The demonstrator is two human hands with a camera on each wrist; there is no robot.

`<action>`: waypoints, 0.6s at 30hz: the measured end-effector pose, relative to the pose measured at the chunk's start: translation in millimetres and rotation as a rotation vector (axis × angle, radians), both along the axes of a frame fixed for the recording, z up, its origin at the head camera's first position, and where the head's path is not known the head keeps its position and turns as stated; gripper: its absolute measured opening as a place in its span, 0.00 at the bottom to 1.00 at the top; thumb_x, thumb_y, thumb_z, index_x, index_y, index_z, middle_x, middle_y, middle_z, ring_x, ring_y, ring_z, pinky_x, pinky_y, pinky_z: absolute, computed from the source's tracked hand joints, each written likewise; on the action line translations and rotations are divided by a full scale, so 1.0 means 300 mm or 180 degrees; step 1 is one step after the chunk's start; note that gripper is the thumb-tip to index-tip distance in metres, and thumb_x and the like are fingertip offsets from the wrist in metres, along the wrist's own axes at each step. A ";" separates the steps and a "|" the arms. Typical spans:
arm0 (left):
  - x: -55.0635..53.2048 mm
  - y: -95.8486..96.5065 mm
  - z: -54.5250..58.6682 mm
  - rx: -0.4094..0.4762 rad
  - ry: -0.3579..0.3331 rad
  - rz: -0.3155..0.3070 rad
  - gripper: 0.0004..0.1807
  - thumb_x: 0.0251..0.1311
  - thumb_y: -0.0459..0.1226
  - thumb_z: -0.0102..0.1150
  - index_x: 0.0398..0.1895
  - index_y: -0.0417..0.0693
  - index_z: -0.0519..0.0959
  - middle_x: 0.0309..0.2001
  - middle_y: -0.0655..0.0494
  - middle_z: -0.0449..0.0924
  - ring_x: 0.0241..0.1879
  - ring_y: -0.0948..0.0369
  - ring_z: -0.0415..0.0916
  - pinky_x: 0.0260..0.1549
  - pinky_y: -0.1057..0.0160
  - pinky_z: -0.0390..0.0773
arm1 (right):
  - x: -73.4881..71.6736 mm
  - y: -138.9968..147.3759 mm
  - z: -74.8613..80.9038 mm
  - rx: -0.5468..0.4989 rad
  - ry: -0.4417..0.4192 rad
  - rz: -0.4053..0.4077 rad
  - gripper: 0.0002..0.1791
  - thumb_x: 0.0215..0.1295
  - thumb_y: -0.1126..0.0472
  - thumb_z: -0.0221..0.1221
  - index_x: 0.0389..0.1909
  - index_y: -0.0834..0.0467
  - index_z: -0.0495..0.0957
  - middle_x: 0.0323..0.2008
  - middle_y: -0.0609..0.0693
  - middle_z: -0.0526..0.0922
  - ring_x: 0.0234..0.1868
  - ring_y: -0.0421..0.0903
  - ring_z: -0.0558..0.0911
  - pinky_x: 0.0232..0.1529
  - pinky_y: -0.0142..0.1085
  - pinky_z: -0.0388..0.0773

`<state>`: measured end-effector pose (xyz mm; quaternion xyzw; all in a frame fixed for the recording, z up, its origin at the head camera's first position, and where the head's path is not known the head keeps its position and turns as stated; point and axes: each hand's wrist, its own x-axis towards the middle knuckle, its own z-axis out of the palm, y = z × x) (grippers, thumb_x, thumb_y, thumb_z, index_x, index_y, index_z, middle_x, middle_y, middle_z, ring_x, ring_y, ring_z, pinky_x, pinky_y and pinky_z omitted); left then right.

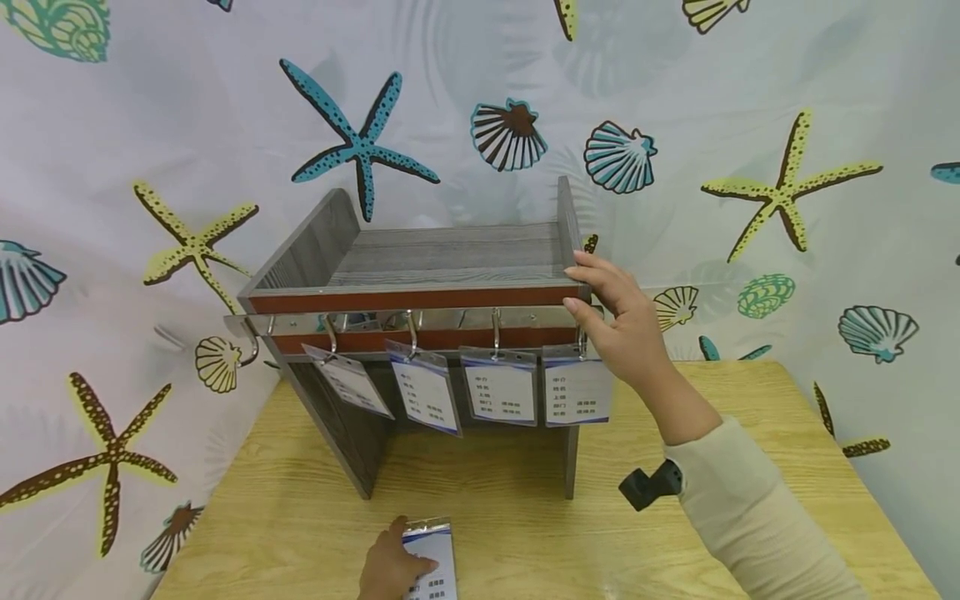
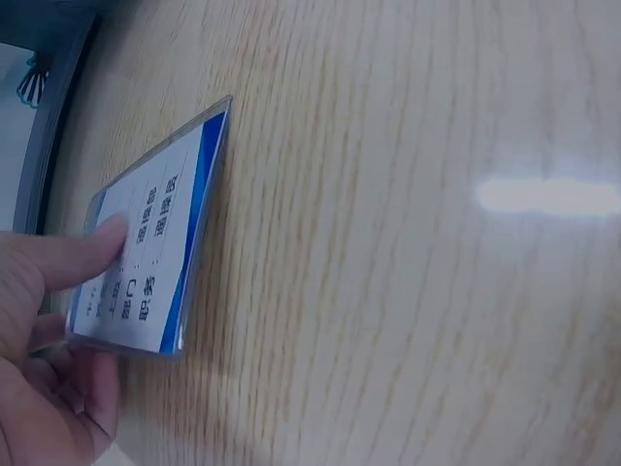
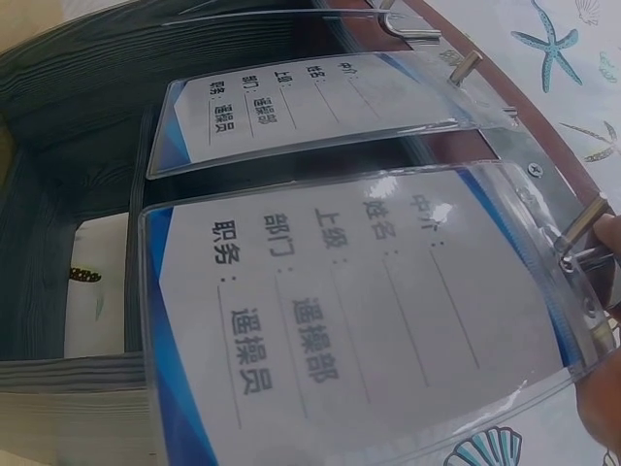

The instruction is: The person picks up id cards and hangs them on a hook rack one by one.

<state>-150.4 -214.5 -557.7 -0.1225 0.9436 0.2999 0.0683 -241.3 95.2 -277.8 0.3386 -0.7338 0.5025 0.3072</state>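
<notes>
Just in front of the shelf, my left hand [image 1: 392, 567] pinches a badge in a clear sleeve [image 1: 435, 546], thumb on its printed face. The left wrist view shows this badge [image 2: 155, 233] tilted above the wooden table, with fingers beneath it. At the right front corner of the grey wooden shelf [image 1: 465, 250], my right hand [image 1: 626, 321] grips the side board, fingertips over its top and thumb at the front. Close by this hand a sleeved badge [image 3: 340, 311] hangs from the end hook. Several similar badges [image 1: 498, 387] hang along the metal hook rail [image 1: 450, 319].
The shelf stands on a light wooden table [image 1: 480, 475]. One hook [image 1: 251, 350] at the rail's left end juts out and carries no badge. Behind everything hangs a white cloth [image 1: 465, 50] printed with starfish and shells.
</notes>
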 end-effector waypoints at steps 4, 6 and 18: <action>0.008 -0.007 0.006 0.0188 0.0307 -0.0028 0.31 0.42 0.34 0.64 0.50 0.30 0.64 0.41 0.34 0.72 0.37 0.46 0.72 0.36 0.49 0.69 | -0.001 -0.001 0.000 -0.0021 0.0000 0.0030 0.16 0.53 0.75 0.55 0.46 0.68 0.71 0.54 0.61 0.66 0.57 0.48 0.63 0.52 0.36 0.63; 0.012 -0.011 0.010 0.0437 0.0452 0.0051 0.26 0.44 0.30 0.60 0.48 0.30 0.66 0.36 0.38 0.74 0.32 0.50 0.73 0.32 0.54 0.71 | -0.002 0.000 0.001 -0.0020 -0.0002 0.0035 0.16 0.54 0.74 0.55 0.46 0.68 0.71 0.54 0.61 0.66 0.57 0.47 0.62 0.52 0.36 0.63; 0.021 -0.072 0.084 0.1988 0.0687 0.0292 0.22 0.50 0.20 0.43 0.52 0.27 0.60 0.38 0.38 0.71 0.28 0.59 0.72 0.25 0.65 0.72 | -0.004 0.001 0.002 -0.0010 -0.0023 0.0047 0.16 0.54 0.74 0.55 0.46 0.68 0.71 0.53 0.62 0.66 0.57 0.47 0.62 0.52 0.36 0.64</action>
